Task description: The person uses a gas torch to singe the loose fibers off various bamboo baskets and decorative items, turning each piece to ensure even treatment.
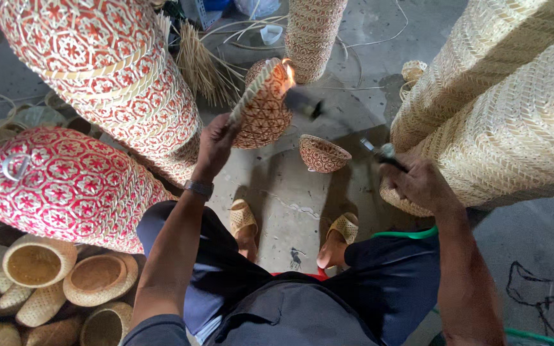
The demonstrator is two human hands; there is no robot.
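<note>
Basket (263,106), red-and-natural weave, held up over the floor (290,211) by left hand (216,142) gripping its rim; flame (288,72) touching its edge; right hand (418,182) closed on torch (328,118); second small basket (322,154) on the floor below; tall basket stacks (501,109) alongside.

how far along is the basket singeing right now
Done: hard to tell; one red patterned basket sits alone on the floor. In hand: the left hand holds a red patterned basket up while the right hand aims a torch, its flame touching the rim. Left: stacks of red baskets stand nearby; whether they are singed cannot be told.
</note>
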